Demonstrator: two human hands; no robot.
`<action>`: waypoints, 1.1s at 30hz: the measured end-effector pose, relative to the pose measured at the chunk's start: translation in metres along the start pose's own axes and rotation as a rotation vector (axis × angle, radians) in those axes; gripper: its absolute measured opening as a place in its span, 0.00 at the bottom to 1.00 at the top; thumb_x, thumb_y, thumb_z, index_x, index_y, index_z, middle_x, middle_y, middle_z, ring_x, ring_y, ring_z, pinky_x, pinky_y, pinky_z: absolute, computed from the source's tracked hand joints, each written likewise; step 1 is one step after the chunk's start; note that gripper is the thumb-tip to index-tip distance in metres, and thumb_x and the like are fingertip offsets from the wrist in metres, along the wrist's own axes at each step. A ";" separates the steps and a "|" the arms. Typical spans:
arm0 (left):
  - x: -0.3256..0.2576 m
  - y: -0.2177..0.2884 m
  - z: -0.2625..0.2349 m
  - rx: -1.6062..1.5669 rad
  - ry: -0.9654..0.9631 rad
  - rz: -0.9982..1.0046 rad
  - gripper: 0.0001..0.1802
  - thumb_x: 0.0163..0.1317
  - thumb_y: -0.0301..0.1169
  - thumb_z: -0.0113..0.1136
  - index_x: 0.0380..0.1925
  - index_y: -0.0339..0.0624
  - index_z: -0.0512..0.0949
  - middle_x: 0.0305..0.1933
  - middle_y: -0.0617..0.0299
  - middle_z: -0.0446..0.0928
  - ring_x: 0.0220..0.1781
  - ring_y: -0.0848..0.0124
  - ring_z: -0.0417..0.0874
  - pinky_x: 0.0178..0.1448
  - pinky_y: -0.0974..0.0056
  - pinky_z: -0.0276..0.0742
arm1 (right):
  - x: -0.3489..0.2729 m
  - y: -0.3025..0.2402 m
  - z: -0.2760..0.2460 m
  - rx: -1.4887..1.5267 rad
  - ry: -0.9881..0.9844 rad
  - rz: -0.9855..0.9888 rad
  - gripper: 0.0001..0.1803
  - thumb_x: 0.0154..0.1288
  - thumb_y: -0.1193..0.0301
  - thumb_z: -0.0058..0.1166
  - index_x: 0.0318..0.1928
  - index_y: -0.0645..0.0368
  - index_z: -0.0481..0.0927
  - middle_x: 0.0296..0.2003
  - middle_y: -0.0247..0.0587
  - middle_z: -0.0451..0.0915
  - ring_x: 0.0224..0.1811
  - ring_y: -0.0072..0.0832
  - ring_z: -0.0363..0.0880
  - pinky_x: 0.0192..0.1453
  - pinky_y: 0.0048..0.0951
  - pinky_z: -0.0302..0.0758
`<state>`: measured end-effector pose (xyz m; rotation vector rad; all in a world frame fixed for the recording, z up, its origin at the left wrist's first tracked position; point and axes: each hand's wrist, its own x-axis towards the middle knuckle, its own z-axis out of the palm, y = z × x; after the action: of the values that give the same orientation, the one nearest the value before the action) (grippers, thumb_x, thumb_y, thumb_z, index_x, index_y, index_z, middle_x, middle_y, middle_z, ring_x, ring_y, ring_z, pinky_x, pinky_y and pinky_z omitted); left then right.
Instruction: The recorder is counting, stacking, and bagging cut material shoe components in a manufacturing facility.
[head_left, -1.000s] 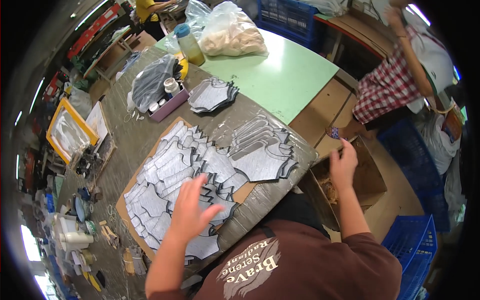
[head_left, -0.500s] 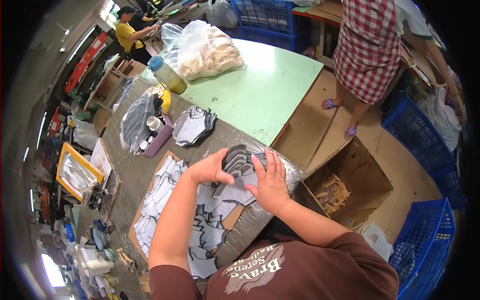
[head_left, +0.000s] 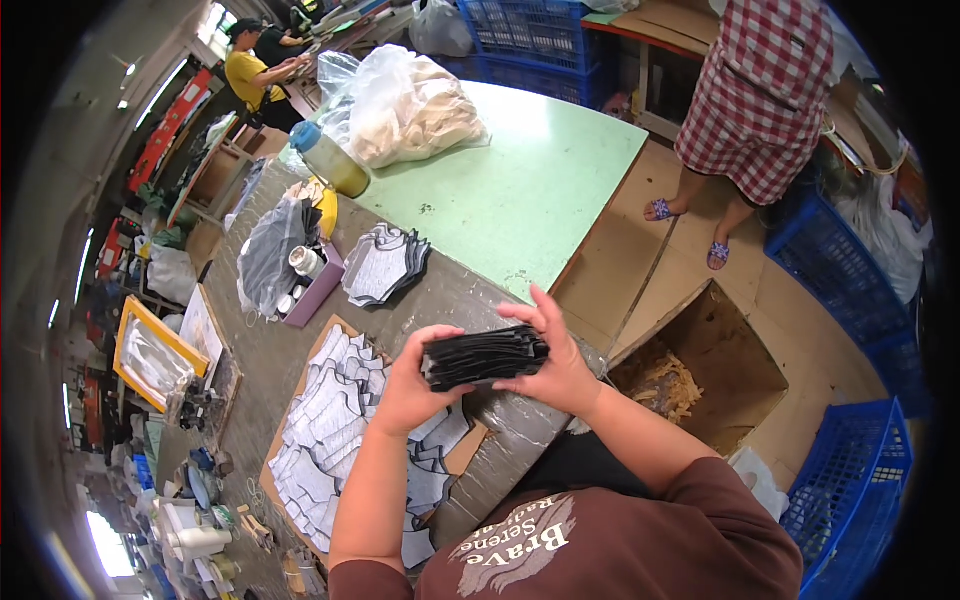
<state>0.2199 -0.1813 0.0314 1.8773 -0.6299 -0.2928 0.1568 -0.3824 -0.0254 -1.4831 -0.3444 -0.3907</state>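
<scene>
Head view, looking down at a grey worktable (head_left: pixel 470 300).

Left hand (head_left: pixel 408 385): fingers curled closed around the left end of a stack (head_left: pixel 485 357) of dark, flat cut pieces. Right hand (head_left: pixel 553 362): fingers wrapped over the right end of that stack, thumb below. The stack is held level above the table's near edge, clear of the surface, squeezed from both ends, apparently to keep the edges even.

Below the hands: a brown board (head_left: pixel 300 420) carrying grey cut pieces (head_left: pixel 335 420) laid overlapping in rows, so each outline shows.

Further back: a second fanned pile (head_left: pixel 385 265) of grey shapes, lying just beside a purple tray (head_left: pixel 320 290) that holds white tape rolls and a crumpled dark bag (head_left: pixel 268 255).

Packages:
- clear sack (head_left: pixel 405 105) of pale material, bulging, on the green tabletop (head_left: pixel 520 190);
- bottle (head_left: pixel 330 160) of yellowish liquid with a blue cap, near the sack;
- open carton (head_left: pixel 705 370) on the floor at right, with pale shavings inside;
- blue crates (head_left: pixel 850 490) beside it and along the far wall.

Signs: red strip (head_left: pixel 165 125) on the left wall, text too small to tell. Yellow frame (head_left: pixel 155 350) at the table's left.

A person in a checked skirt (head_left: pixel 765 95) stands at upper right.
</scene>
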 end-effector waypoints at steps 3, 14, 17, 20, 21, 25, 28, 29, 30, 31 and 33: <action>0.000 -0.020 0.009 0.154 -0.003 0.068 0.37 0.38 0.25 0.76 0.51 0.40 0.68 0.49 0.59 0.74 0.53 0.68 0.75 0.58 0.66 0.70 | -0.007 0.007 -0.008 -0.052 -0.045 0.050 0.63 0.42 0.77 0.73 0.71 0.52 0.38 0.55 0.49 0.70 0.55 0.30 0.71 0.57 0.32 0.70; 0.016 -0.014 0.031 0.429 0.008 0.233 0.45 0.38 0.24 0.75 0.57 0.41 0.60 0.51 0.51 0.71 0.51 0.57 0.76 0.54 0.60 0.73 | 0.031 -0.073 -0.017 -1.091 -0.336 0.013 0.54 0.37 0.62 0.72 0.65 0.65 0.57 0.55 0.49 0.70 0.63 0.41 0.64 0.69 0.46 0.54; 0.018 -0.006 0.038 0.465 -0.006 0.372 0.56 0.36 0.22 0.75 0.65 0.39 0.50 0.56 0.47 0.66 0.56 0.53 0.72 0.58 0.58 0.70 | 0.042 -0.047 0.002 -1.180 -0.478 0.161 0.47 0.38 0.63 0.71 0.60 0.63 0.62 0.48 0.47 0.75 0.54 0.41 0.72 0.63 0.45 0.61; 0.014 -0.016 0.030 0.448 0.049 0.248 0.62 0.36 0.21 0.74 0.68 0.39 0.42 0.60 0.43 0.61 0.59 0.50 0.68 0.60 0.57 0.68 | 0.049 -0.041 -0.007 -1.016 -0.361 0.135 0.44 0.40 0.65 0.70 0.59 0.64 0.63 0.44 0.44 0.78 0.49 0.38 0.75 0.57 0.42 0.65; 0.012 -0.021 0.026 0.469 -0.019 0.191 0.64 0.37 0.23 0.74 0.69 0.38 0.38 0.62 0.42 0.58 0.62 0.48 0.64 0.63 0.56 0.65 | 0.049 -0.033 -0.009 -0.961 -0.340 0.147 0.45 0.37 0.67 0.70 0.58 0.62 0.63 0.44 0.46 0.77 0.51 0.37 0.75 0.55 0.38 0.66; 0.012 -0.021 0.032 0.563 -0.029 0.230 0.62 0.38 0.28 0.73 0.69 0.36 0.39 0.61 0.43 0.59 0.63 0.48 0.62 0.67 0.52 0.59 | 0.058 -0.021 -0.006 -1.005 -0.279 0.125 0.34 0.37 0.68 0.69 0.50 0.58 0.72 0.36 0.43 0.80 0.44 0.38 0.78 0.49 0.36 0.70; 0.041 -0.023 -0.008 0.257 -0.148 0.141 0.59 0.42 0.36 0.73 0.69 0.37 0.44 0.63 0.45 0.59 0.63 0.54 0.65 0.67 0.55 0.60 | 0.076 -0.022 -0.011 -0.914 -0.210 0.278 0.24 0.38 0.67 0.69 0.40 0.56 0.77 0.28 0.43 0.81 0.36 0.41 0.80 0.41 0.40 0.74; 0.054 -0.043 -0.033 0.214 -0.039 0.132 0.50 0.50 0.37 0.68 0.68 0.36 0.48 0.63 0.45 0.61 0.60 0.55 0.68 0.65 0.56 0.63 | 0.085 -0.025 -0.008 -0.827 -0.173 0.371 0.24 0.38 0.66 0.69 0.39 0.57 0.78 0.29 0.45 0.81 0.36 0.42 0.80 0.41 0.41 0.75; 0.069 -0.046 -0.050 0.168 0.179 0.079 0.36 0.59 0.38 0.59 0.63 0.32 0.59 0.59 0.44 0.66 0.58 0.55 0.71 0.62 0.57 0.65 | 0.096 -0.026 -0.008 -0.750 -0.166 0.359 0.24 0.38 0.64 0.70 0.38 0.58 0.78 0.30 0.47 0.82 0.38 0.44 0.80 0.41 0.42 0.74; 0.081 -0.060 -0.086 0.438 0.358 0.012 0.26 0.63 0.37 0.54 0.55 0.29 0.68 0.54 0.42 0.71 0.57 0.54 0.72 0.61 0.57 0.67 | 0.110 -0.030 0.006 -0.736 -0.179 0.335 0.24 0.38 0.64 0.70 0.38 0.58 0.78 0.30 0.47 0.82 0.38 0.44 0.80 0.41 0.42 0.74; 0.102 -0.088 -0.132 0.592 0.402 -0.109 0.23 0.64 0.37 0.52 0.51 0.27 0.71 0.52 0.41 0.73 0.56 0.51 0.74 0.60 0.56 0.67 | 0.140 -0.035 0.028 -0.568 -0.296 0.330 0.26 0.36 0.65 0.72 0.40 0.58 0.78 0.31 0.47 0.82 0.36 0.43 0.81 0.41 0.37 0.74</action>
<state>0.3934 -0.1090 0.0111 2.4503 -0.3550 0.2311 0.2660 -0.3616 0.0707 -2.1242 -0.2210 0.0075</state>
